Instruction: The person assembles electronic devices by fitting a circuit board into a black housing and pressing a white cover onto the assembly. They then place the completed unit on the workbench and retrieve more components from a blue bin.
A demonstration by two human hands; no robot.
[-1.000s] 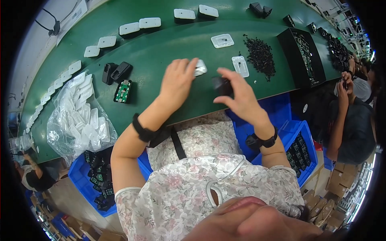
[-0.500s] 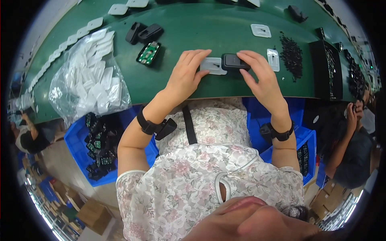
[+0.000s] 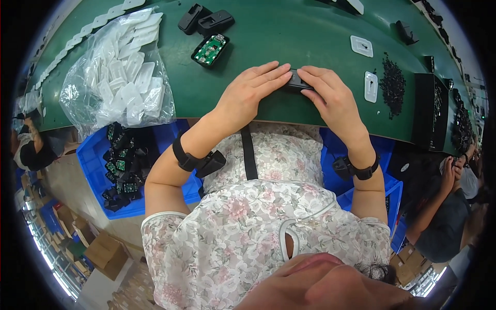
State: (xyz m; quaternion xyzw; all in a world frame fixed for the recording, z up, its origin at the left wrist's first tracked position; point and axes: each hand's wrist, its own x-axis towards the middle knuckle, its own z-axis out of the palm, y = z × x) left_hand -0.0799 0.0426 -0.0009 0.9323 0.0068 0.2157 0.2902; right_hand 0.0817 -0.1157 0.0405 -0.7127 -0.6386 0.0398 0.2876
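Observation:
A small black plastic case (image 3: 297, 81) lies on the green table in front of me, between my two hands. My left hand (image 3: 249, 94) presses its outstretched fingers against the case's left end. At the other end my right hand (image 3: 330, 94) grips it between fingers and thumb. The white tray seen earlier beside the case cannot be made out. Further back on the left is an open black case with a green circuit board (image 3: 211, 49), next to two black case parts (image 3: 216, 21).
A clear plastic bag of white plastic trays (image 3: 126, 77) lies at left. Two white trays with small black pieces (image 3: 361, 46) and a heap of black pieces (image 3: 393, 85) are at right. Blue bins (image 3: 147, 206) stand below the table edge. A co-worker (image 3: 439, 206) sits at far right.
My left hand has moved right from the white tray onto the black case. The tray is no longer visible. The whole view has shifted slightly.

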